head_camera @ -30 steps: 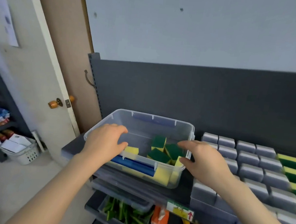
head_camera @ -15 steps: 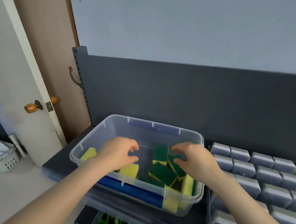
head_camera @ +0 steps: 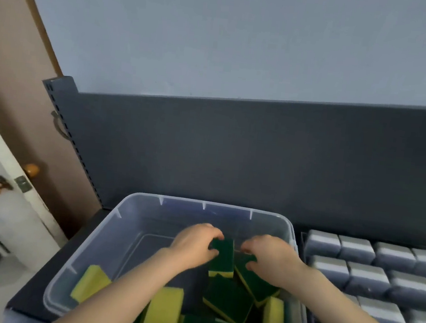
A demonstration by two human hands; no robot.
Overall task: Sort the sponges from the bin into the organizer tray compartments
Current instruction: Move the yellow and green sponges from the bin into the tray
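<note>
While both hands are down inside the clear bin [head_camera: 202, 203], the sorting looks far from finished: at least seven green-and-yellow sponges [head_camera: 164, 311] lie loose in it, yellow faces up toward the near left corner, green faces up near the right wall. The organizer tray [head_camera: 368, 275] just beside the bin on the right shows only grey blocks in the rows in view, and no green or yellow sponge sits in any of them here. The left hand [head_camera: 192, 246] grips the upright sponge [head_camera: 223, 257] by its top end, thumb on one side and fingers over the other. The right hand [head_camera: 272, 262] appears to pinch the upper edge of the tilted sponge [head_camera: 257, 281] leaning beside it, though blur softens the fingertips. Neither sponge is lifted clear of the pile.

Half a second ago the left hand hovered over a yellow sponge with nothing in it, and the right hand was only reaching the green ones; now both are closed on a sponge each. The view has also moved in closer on the bin, so the tray cells filled with green and yellow a second ago are out of sight
</note>
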